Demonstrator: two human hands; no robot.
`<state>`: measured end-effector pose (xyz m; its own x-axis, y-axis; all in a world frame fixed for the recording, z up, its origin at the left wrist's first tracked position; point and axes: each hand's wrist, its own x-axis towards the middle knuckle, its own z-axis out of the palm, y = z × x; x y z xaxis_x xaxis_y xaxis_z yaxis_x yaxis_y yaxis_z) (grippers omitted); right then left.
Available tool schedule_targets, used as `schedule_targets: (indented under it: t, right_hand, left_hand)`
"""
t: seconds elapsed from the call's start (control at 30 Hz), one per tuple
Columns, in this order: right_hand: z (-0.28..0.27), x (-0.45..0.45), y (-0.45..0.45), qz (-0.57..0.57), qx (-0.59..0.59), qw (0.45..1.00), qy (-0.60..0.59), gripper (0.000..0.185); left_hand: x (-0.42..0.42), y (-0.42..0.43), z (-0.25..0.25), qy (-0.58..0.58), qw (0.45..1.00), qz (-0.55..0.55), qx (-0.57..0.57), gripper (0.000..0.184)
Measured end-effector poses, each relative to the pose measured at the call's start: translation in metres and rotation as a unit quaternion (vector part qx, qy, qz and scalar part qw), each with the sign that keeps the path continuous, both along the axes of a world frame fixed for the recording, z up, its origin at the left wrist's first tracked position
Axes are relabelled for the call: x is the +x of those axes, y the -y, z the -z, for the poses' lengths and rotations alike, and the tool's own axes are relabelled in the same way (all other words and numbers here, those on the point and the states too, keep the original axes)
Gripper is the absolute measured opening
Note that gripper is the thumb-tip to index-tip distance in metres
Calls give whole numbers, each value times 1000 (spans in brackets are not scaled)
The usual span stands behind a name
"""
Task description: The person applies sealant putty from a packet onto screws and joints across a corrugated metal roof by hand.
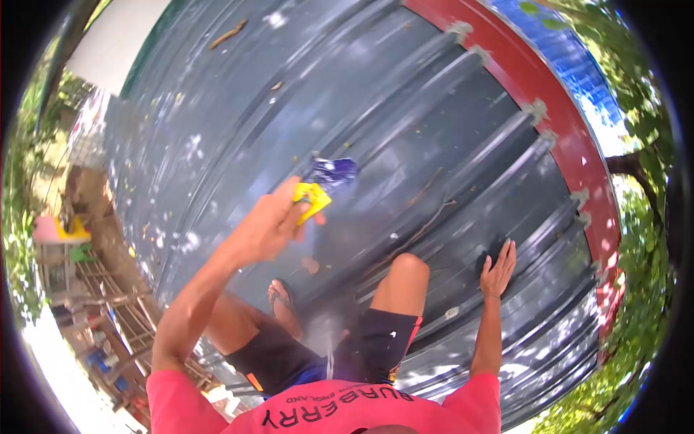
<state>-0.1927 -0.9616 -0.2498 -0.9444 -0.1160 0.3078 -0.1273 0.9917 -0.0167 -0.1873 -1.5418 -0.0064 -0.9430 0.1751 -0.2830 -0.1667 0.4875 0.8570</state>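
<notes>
Pinched in my left hand [271,223] is a yellow piece [312,202], with a dark blue, crinkled, shiny piece [332,173] right beyond it; whether the two are joined I cannot tell. Both are over the dark grey ribbed metal roof [289,108], left of the middle of the view. My right hand [500,269] lies flat on the roof at the right, fingers stretched out, holding nothing. My bent knees and one sandalled foot [280,293] show between my arms.
A red metal edging [520,72] runs down the right side, with a blue roof [571,50] beyond it. Twigs [434,217] and a stick [228,34] lie on the ribs. Leafy branches hang at the right. The roof drops off at the left above wooden racks [119,296].
</notes>
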Motion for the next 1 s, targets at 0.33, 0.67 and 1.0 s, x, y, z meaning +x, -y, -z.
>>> schedule_targets:
  t: [0.33,0.67,1.0]
  right_hand:
    - [-6,-21,53,142,-113,977,-114,70]
    - [-135,2,366,-129,-785,549,254,94]
    - [-139,17,262,63,-775,628,26,80]
  left_hand:
    - [28,-13,46,-88,965,-215,118,18]
    - [18,-77,88,1,917,-242,317,28]
    - [22,-179,206,4,957,-156,243,47]
